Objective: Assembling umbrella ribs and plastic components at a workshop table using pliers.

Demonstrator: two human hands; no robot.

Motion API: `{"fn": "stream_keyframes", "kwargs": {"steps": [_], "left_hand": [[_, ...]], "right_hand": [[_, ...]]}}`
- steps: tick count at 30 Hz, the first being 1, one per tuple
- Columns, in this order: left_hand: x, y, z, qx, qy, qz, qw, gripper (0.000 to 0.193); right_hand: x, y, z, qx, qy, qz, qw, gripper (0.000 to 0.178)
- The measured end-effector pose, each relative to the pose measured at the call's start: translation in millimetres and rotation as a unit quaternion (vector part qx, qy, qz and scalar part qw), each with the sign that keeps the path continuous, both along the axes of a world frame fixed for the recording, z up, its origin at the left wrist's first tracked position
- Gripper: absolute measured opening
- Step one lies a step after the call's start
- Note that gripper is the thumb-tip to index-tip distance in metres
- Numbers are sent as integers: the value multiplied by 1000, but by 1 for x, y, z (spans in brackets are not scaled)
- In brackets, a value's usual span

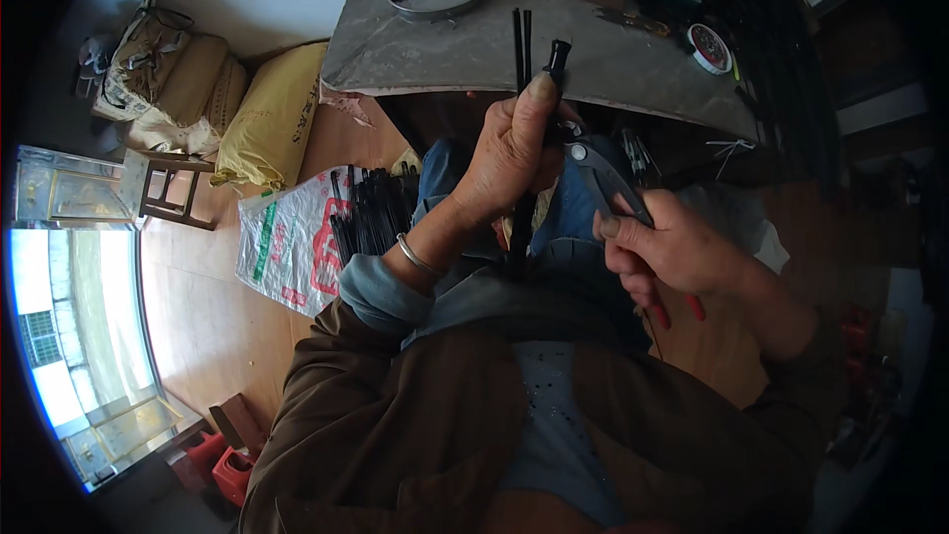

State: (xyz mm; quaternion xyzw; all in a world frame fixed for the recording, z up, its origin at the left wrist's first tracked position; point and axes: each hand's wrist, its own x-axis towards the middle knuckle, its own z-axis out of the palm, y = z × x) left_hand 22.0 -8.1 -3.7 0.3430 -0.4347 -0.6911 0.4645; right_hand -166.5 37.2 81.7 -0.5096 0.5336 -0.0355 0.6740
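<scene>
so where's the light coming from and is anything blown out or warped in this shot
Head view: daylight enters through the window at lower left, which is overexposed; the lap and right side lie in shadow; fisheye bends the table edge; the left hand and pliers stay fairly sharp.

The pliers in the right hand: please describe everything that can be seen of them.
The pliers look like metal, with dark grey jaws and red handle ends that stick out below the right hand, which grips the handles. They lie slanted, jaws pointing up and to the left, toward the thin black rods held upright by the left hand. The jaw tips are hidden behind that hand, so whether they grip the rods cannot be told.
</scene>
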Motion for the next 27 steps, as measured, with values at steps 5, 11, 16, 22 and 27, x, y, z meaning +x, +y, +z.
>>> {"fn": "stream_keyframes", "kwargs": {"steps": [5,11,16,22,27], "left_hand": [[1,-10,-2,8,30,-30,999,63],[-4,-7,2,14,55,-24,998,60],[-6,-5,3,8,21,-53,998,56],[-11,-1,6,23,12,-36,999,57],[-10,-7,-1,-6,7,9,1000,54]], "right_hand": [[-11,-4,-5,1,-88,-9,996,30],[-23,-17,19,44,-46,19,998,22],[-27,-17,21,70,-53,17,996,21],[-17,-13,22,73,-15,1,997,15],[-4,-14,12,-23,39,0,999,12]]}}
